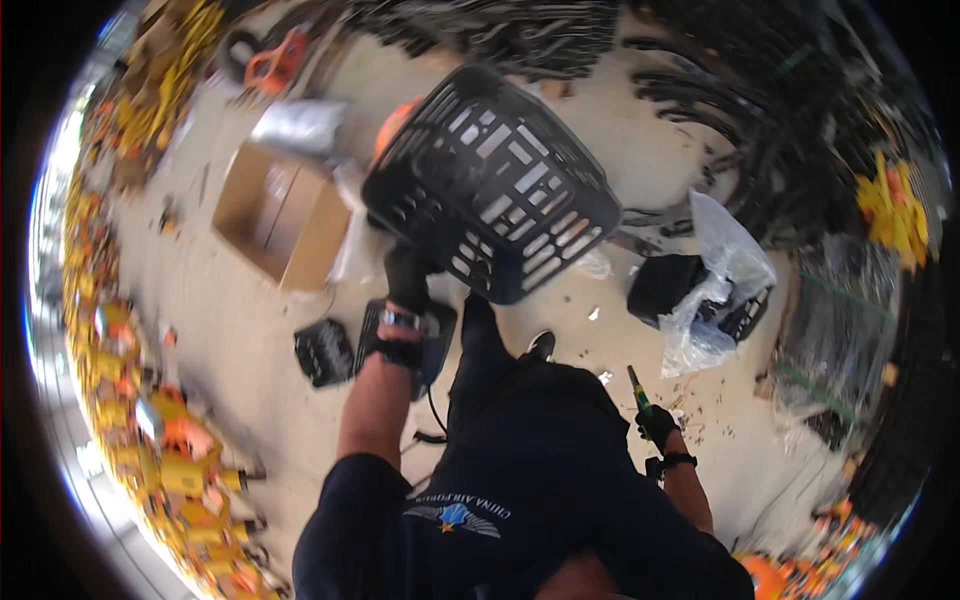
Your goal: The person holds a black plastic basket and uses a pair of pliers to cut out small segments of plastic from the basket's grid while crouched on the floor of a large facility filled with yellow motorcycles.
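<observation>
A black slotted plastic basket (442,169) is tilted in front of me. At its near left edge is my left hand (409,277) in a black glove, gripping it; the fingers are partly hidden against the dark plastic. Out to my right and lower down, my right hand (658,427), also gloved, holds a hand tool (639,394) with a green and yellow handle and a dark narrow end. Its exact kind cannot be told. Under my left forearm sits a dark seat-like piece (442,337), with a smaller black part (324,352) beside it.
An open cardboard box (319,240) stands to the left on the floor. Clear plastic bagging (724,255) partly covers another black basket (652,289) at right. Wrapped stacked parts (836,322) lie beyond it. Yellow and orange vehicles (184,472) line the left; dark tubes (487,34) lie ahead.
</observation>
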Available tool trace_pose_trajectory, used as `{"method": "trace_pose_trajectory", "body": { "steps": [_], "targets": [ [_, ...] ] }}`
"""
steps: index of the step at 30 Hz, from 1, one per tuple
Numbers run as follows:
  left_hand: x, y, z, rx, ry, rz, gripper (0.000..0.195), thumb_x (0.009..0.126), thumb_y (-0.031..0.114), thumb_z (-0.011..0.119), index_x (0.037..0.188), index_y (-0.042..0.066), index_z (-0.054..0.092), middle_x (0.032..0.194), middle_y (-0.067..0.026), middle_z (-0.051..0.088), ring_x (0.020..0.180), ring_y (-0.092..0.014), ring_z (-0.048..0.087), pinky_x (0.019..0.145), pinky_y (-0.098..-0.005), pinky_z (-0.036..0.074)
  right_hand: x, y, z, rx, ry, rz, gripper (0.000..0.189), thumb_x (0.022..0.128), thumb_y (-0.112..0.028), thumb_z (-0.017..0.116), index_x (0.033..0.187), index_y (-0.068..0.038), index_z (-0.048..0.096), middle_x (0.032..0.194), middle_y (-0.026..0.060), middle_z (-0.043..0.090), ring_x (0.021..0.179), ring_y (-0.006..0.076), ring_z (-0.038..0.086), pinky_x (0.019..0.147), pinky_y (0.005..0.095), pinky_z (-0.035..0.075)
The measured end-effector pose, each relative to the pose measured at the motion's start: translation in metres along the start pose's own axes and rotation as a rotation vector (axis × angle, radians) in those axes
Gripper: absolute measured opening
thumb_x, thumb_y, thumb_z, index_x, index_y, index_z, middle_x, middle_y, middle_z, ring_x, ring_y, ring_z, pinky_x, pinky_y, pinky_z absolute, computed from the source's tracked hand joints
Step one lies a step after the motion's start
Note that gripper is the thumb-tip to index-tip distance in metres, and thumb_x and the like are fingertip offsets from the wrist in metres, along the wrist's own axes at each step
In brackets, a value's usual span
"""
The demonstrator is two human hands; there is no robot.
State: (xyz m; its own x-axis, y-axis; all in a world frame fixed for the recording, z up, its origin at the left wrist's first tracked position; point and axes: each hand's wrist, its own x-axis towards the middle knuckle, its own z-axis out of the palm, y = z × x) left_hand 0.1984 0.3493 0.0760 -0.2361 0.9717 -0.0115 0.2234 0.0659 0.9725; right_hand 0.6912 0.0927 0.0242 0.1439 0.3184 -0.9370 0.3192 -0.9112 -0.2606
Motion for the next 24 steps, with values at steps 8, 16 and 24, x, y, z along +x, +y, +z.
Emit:
{"method": "trace_pose_trajectory", "body": {
  "steps": [8,16,24],
  "targets": [
    [-0.103,-0.006,-0.196,0.940,0.418,-0.144,0.017,0.079,0.026,0.053,0.085,0.015,0.064,0.078,-0.0133,0.063,0.073,-0.034,0.060,0.060,-0.0393,0.048,-0.023,0.013,-0.002,-0.061,0.010,-0.280,0.012,0.080,-0.018,0.054,0.081,-0.006,0.055,0.060,0.0029,0.051,0.051,0.0138,0.050,0.048,0.0275,0.044],
    [-0.244,-0.060,-0.273,1.235,0.427,-0.642,0.023,0.075,0.032,0.053,0.085,0.017,0.067,0.084,-0.0117,0.064,0.080,-0.032,0.061,0.069,-0.0416,0.049,0.001,-0.035,-0.017,-0.334,-0.029,-0.178,0.012,0.079,-0.019,0.055,0.075,-0.008,0.051,0.056,0.0003,0.047,0.047,0.0117,0.048,0.044,0.0267,0.041],
    [-0.304,-0.089,-0.247,0.954,0.564,-0.852,0.029,0.071,0.035,0.055,0.081,0.010,0.067,0.080,-0.0150,0.065,0.078,-0.032,0.062,0.069,-0.0401,0.048,0.028,-0.066,-0.027,-0.320,-0.031,-0.181,0.011,0.079,-0.020,0.057,0.078,-0.010,0.052,0.060,-0.0002,0.049,0.051,0.0112,0.050,0.045,0.0254,0.042]
  ]
}}
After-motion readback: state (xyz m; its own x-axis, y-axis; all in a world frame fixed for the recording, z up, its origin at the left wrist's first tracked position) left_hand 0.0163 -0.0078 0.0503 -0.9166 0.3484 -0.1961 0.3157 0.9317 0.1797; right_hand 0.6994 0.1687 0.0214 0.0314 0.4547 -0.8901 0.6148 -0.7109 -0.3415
